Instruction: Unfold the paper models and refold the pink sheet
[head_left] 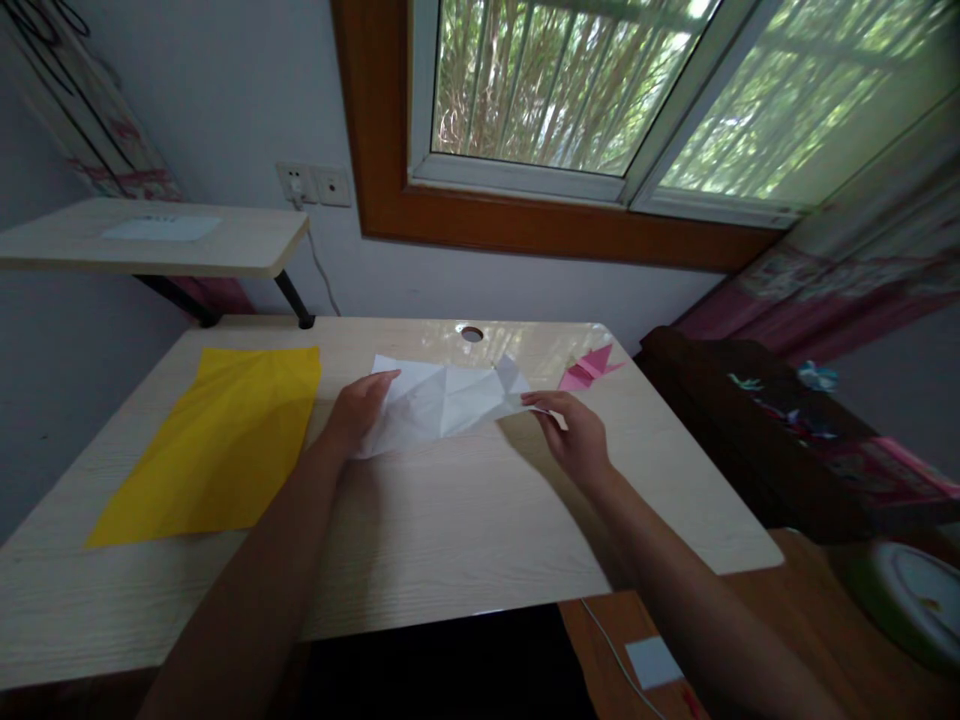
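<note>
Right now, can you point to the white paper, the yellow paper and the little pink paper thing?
white paper (450, 400), head view, on its creased middle.
yellow paper (225, 440), head view, on its flat middle.
pink folded paper (589, 368), head view, on its body.

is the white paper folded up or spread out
Mostly spread out: the white paper lies open between the left hand and right hand, crossed by creases.
</note>
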